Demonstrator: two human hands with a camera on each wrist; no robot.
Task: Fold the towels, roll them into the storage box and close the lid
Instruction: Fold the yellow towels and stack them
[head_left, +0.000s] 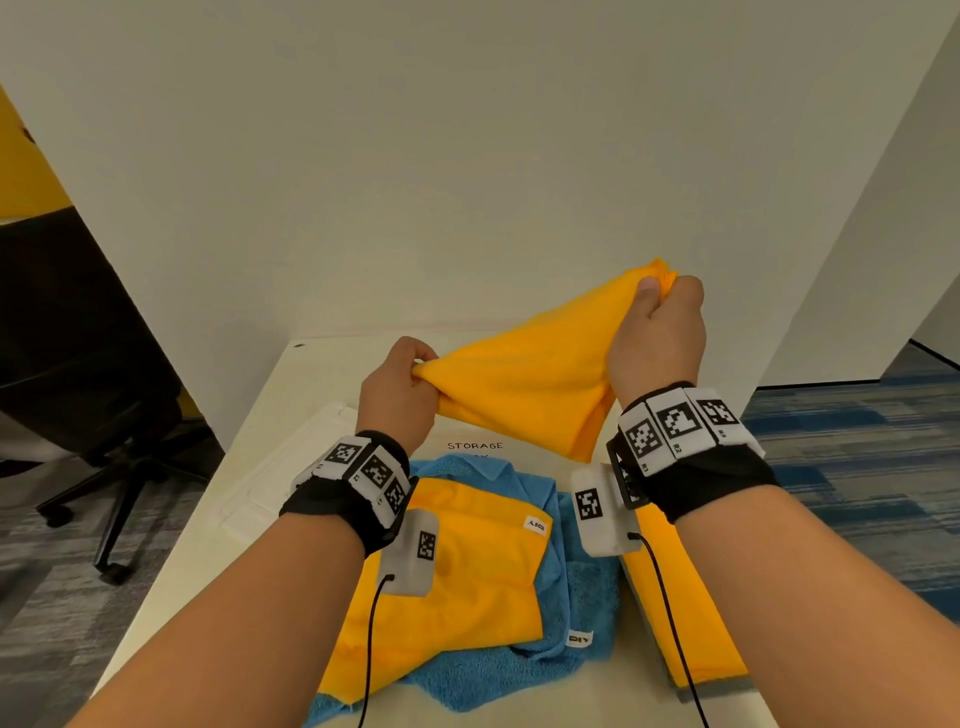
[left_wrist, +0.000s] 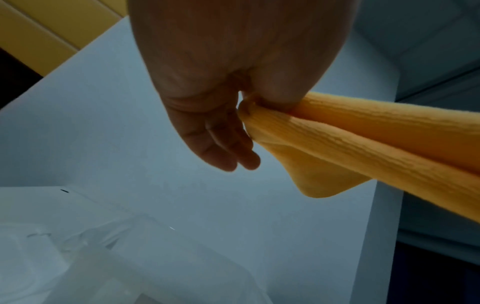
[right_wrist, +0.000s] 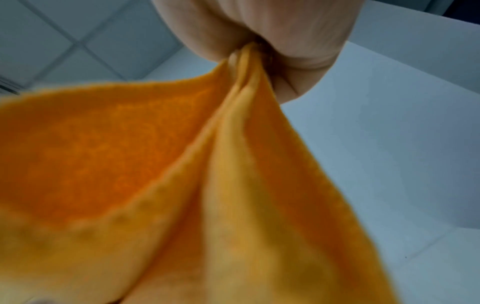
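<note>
An orange towel (head_left: 524, 384) hangs in the air above the table, stretched between both hands. My left hand (head_left: 402, 387) pinches its lower left corner (left_wrist: 249, 111). My right hand (head_left: 657, 327), held higher, pinches the bunched upper right corner (right_wrist: 246, 55). The cloth sags in folds below the right hand (right_wrist: 182, 185). Beneath the hands, a paper reading "STORAGE" (head_left: 475, 446) marks the storage box, which is mostly hidden. Its clear lid (head_left: 280, 473) lies to the left on the table, and is also seen in the left wrist view (left_wrist: 78, 257).
On the white table (head_left: 171, 597) lie a second orange towel (head_left: 467, 561) over a crumpled blue towel (head_left: 587, 597), and a folded orange towel (head_left: 680, 608) at the right. White partition walls (head_left: 415, 156) enclose the back and right. A black office chair (head_left: 93, 395) stands left.
</note>
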